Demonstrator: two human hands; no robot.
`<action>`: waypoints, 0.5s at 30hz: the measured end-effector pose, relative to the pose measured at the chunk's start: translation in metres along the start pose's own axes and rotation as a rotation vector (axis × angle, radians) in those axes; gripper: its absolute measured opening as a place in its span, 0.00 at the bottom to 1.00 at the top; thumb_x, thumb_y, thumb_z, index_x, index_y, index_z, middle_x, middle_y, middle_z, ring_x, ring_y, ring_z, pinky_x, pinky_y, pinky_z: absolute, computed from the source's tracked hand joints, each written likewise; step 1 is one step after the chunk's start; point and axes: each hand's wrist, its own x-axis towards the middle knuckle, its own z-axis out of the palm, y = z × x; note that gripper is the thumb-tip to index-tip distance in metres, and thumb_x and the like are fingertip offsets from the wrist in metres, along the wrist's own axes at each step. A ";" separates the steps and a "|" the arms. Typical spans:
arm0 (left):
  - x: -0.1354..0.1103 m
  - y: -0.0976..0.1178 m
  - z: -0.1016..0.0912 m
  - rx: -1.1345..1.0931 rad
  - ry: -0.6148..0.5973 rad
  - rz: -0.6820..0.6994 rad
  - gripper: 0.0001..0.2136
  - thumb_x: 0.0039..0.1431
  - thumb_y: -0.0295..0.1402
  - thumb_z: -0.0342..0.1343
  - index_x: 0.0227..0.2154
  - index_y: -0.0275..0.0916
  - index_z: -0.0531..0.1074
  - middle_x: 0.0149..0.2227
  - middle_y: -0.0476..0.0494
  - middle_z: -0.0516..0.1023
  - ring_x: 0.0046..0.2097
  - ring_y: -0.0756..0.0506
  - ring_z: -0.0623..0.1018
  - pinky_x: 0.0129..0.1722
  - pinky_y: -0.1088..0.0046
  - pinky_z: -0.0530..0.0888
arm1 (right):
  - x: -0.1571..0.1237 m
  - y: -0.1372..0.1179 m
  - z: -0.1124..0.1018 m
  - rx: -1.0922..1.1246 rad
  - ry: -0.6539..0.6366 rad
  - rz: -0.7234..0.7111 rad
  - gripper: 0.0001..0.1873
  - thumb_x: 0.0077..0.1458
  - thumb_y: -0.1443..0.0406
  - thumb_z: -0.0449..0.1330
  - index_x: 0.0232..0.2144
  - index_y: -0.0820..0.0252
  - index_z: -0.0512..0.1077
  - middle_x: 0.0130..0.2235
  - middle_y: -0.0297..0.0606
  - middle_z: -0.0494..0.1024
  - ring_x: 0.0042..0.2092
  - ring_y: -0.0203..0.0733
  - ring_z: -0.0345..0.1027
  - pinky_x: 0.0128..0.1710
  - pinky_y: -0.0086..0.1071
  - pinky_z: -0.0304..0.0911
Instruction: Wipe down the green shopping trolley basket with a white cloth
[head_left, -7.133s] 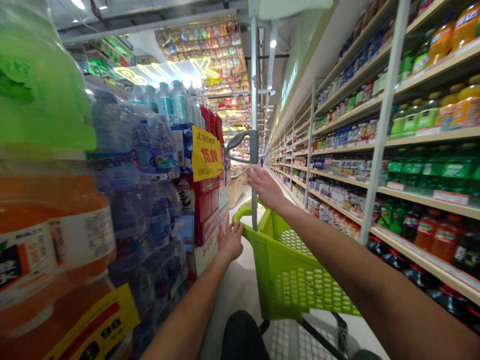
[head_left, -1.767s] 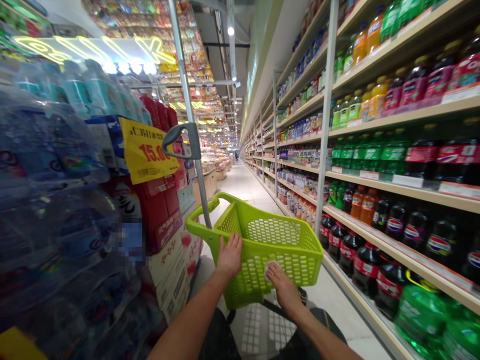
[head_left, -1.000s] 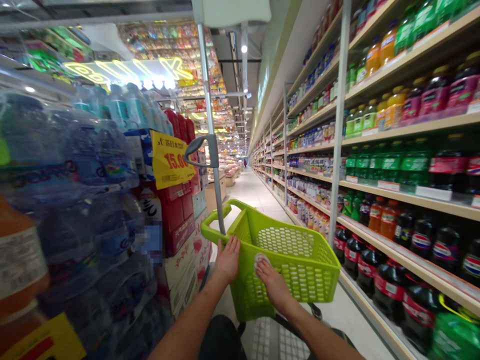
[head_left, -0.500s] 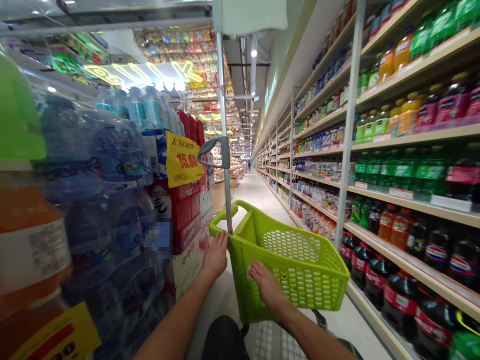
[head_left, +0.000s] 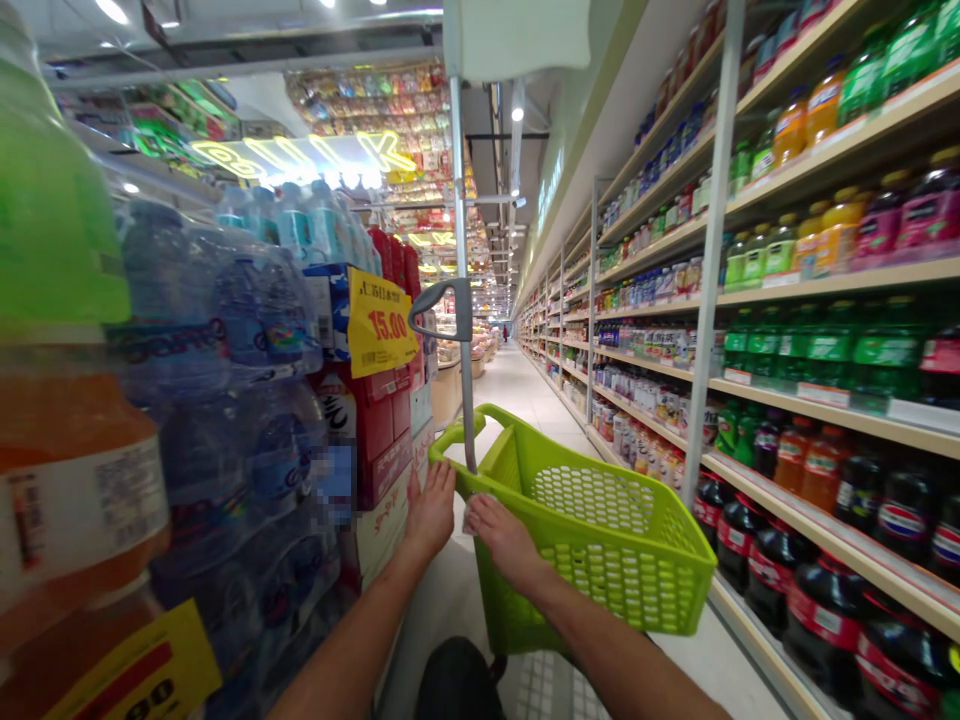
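A lime-green shopping basket [head_left: 600, 560] on a wheeled frame stands in front of me in a shop aisle. A grey pole [head_left: 466, 400] with a curved grip [head_left: 442, 303] rises from its near left corner. My left hand [head_left: 430, 508] lies flat against the outside of that corner, fingers stretched. My right hand [head_left: 504, 536] presses a small white cloth [head_left: 469, 516] onto the near rim just below the pole, fingers closed over it. I see nothing inside the basket.
Shrink-wrapped water bottle packs [head_left: 225, 400] and red cartons [head_left: 382, 430] with a yellow 15.00 price tag [head_left: 381, 322] are stacked close on the left. Shelves of soft-drink bottles [head_left: 825, 400] line the right. The tiled aisle [head_left: 525, 385] runs ahead, with a person far off.
My right hand with the cloth has moved from the basket's near wall up and left to the rim by the pole. My left hand stays at the left corner.
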 end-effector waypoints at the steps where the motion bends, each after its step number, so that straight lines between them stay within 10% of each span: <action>1: -0.001 -0.002 -0.001 -0.001 0.002 -0.014 0.25 0.51 0.23 0.38 0.55 0.33 0.55 0.60 0.39 0.53 0.61 0.42 0.52 0.57 0.50 0.47 | 0.011 0.002 -0.001 -0.006 0.003 0.005 0.14 0.56 0.69 0.50 0.44 0.64 0.69 0.51 0.43 0.68 0.56 0.42 0.55 0.55 0.38 0.56; 10: 0.001 -0.011 -0.005 0.002 0.034 -0.010 0.25 0.50 0.22 0.39 0.55 0.33 0.56 0.59 0.39 0.56 0.60 0.41 0.53 0.57 0.49 0.47 | 0.019 0.005 0.001 -0.075 -0.103 -0.171 0.11 0.55 0.69 0.52 0.36 0.62 0.73 0.42 0.40 0.75 0.49 0.42 0.64 0.50 0.35 0.61; 15: 0.006 -0.012 -0.004 -0.039 0.016 -0.106 0.26 0.49 0.22 0.40 0.55 0.32 0.54 0.59 0.39 0.56 0.61 0.43 0.53 0.57 0.51 0.48 | 0.101 0.028 -0.030 -0.099 -0.138 -0.286 0.14 0.58 0.68 0.47 0.43 0.63 0.69 0.48 0.39 0.71 0.56 0.40 0.54 0.57 0.36 0.52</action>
